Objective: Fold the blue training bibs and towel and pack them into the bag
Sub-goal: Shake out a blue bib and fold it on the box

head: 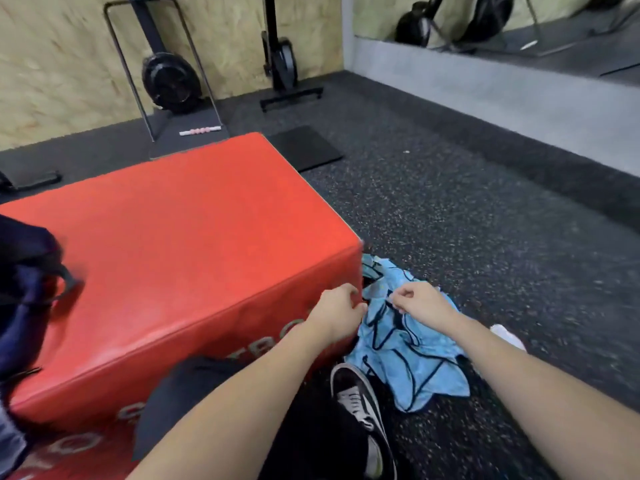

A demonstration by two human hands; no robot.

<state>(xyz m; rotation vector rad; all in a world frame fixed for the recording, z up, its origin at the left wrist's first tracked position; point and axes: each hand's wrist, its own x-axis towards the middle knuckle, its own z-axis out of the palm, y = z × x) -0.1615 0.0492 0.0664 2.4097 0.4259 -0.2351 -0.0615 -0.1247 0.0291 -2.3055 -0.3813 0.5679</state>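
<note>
Reaching curled fingers [398, 301], crumpled bibs [405, 351]

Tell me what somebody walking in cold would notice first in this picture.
The big red padded box fills the left and centre, standing on the speckled dark gym floor. Just off its near right corner lies a crumpled heap of light blue bibs with dark trim, and the left hand and right hand reach down over it, fingers curled. A dark blue bag sits at the box's left edge.
</note>
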